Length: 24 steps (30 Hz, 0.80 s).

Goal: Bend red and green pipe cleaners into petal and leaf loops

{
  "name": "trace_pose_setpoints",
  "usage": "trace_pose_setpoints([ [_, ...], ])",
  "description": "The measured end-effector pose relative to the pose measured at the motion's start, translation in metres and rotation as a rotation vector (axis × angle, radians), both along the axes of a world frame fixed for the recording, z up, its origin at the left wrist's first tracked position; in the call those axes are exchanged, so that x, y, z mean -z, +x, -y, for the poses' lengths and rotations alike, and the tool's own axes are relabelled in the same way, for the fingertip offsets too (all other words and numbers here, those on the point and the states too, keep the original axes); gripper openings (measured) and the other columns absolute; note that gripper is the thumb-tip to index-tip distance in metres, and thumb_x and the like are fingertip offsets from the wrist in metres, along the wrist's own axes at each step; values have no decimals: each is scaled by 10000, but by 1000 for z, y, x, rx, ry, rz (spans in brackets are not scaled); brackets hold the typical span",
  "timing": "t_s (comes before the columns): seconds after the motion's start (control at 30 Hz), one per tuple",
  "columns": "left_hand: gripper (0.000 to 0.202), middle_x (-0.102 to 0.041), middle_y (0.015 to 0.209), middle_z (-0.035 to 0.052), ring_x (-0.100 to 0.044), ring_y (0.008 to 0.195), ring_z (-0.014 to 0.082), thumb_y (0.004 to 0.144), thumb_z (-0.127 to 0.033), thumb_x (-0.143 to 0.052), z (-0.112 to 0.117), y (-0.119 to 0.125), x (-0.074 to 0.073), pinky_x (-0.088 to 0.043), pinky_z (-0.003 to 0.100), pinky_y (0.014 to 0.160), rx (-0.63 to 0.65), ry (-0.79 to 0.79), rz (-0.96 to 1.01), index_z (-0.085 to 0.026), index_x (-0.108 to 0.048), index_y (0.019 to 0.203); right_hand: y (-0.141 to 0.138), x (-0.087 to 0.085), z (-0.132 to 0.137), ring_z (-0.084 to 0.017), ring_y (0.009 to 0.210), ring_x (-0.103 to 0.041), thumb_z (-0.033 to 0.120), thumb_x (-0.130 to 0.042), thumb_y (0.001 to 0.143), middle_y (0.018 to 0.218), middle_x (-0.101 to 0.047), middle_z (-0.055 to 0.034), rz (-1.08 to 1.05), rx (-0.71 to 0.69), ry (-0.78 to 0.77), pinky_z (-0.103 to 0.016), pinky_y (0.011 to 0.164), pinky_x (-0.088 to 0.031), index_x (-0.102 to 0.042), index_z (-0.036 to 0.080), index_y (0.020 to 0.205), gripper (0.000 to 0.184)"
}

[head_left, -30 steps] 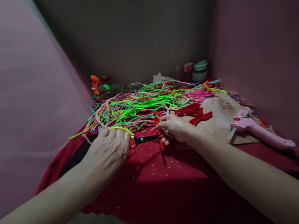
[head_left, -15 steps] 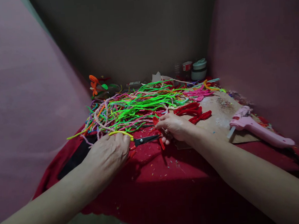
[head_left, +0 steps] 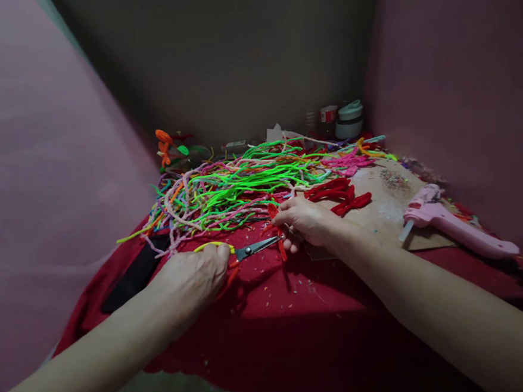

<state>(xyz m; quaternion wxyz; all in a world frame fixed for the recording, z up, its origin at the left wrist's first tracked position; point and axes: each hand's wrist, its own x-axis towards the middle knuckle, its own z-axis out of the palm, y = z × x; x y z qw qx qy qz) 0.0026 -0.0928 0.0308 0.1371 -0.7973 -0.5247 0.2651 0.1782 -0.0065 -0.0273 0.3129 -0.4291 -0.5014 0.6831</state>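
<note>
My left hand (head_left: 204, 270) is closed around the yellow and orange handles of a pair of scissors (head_left: 247, 251). The dark blades point right, and their tips touch or nearly touch a red pipe cleaner (head_left: 282, 251). My right hand (head_left: 305, 220) pinches that red pipe cleaner between thumb and fingers, one end hanging below and a bit showing above. Just beyond the right hand lie several bent red pipe cleaner loops (head_left: 344, 196). Behind both hands spreads a big pile of pipe cleaners (head_left: 251, 182), mostly bright green with pink and other colours.
A pink glue gun (head_left: 456, 224) rests at the right, over the edge of a cardboard sheet (head_left: 383, 211). A black flat object (head_left: 130, 280) lies at the left on the red tablecloth (head_left: 304, 300). An orange pipe cleaner flower (head_left: 163, 144) and a lidded container (head_left: 349, 120) stand at the back.
My left hand has dropped slightly, and the scissors now tilt upward toward their tips, with the blades looking closer together. My right hand keeps its pinch on the red pipe cleaner.
</note>
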Motion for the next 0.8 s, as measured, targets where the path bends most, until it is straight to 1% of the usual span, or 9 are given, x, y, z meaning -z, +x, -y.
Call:
trace_pose_setpoints([
  [0.1,222,-505,566,23,-518,442,170,754,-47,-311,1,-4,2,-333,248,413,2,4,-23,-149,-499,813,0,1,-1,-142,287,-494,107,-527,665,324,-455,26,-25,2,-16,-191,259,-339,-419,183,556,171],
  [0.23,232,-530,589,35,-519,437,168,752,-46,-305,2,-8,4,-299,244,401,32,8,-16,-158,-497,821,2,-1,0,-135,270,-475,99,-529,669,308,-442,30,-55,-21,-47,-193,253,-343,-427,176,555,172],
  [0.33,242,-555,645,52,-534,468,177,761,-48,-293,1,-12,7,-300,253,412,56,15,-4,-158,-493,841,3,-4,1,-134,267,-474,78,-514,678,309,-451,25,-49,-43,-70,-197,258,-357,-424,174,551,183],
  [0.43,229,-571,704,58,-561,538,185,805,-83,-277,-5,-18,9,-335,264,459,74,5,34,-161,-484,867,3,-6,1,-140,274,-485,68,-503,685,332,-475,18,-48,-25,-66,-213,269,-379,-414,178,561,188],
  [0.53,204,-592,761,64,-579,619,172,833,-121,-292,-13,-26,9,-368,262,525,38,-30,82,-162,-483,889,3,-7,0,-137,297,-500,93,-516,704,358,-490,28,-75,43,-14,-232,305,-419,-420,178,586,175],
  [0.63,217,-615,851,92,-593,695,181,837,-129,-299,-24,-33,11,-377,267,560,-20,-52,79,-154,-491,935,3,-7,-3,-111,338,-517,135,-540,720,409,-531,19,-156,141,88,-223,366,-453,-459,165,603,145],
  [0.73,225,-621,857,95,-593,697,180,858,-182,-289,-37,-40,19,-370,264,557,-60,-46,95,-158,-508,908,4,-5,-7,-76,358,-507,170,-587,696,466,-567,17,-289,220,192,-188,387,-438,-502,148,603,128],
  [0.8,226,-618,872,94,-587,692,175,863,-225,-300,-47,-44,25,-363,256,547,-73,-17,128,-164,-514,898,4,-3,-9,-68,367,-502,194,-621,667,485,-574,25,-362,253,218,-182,394,-427,-519,143,610,128],
])
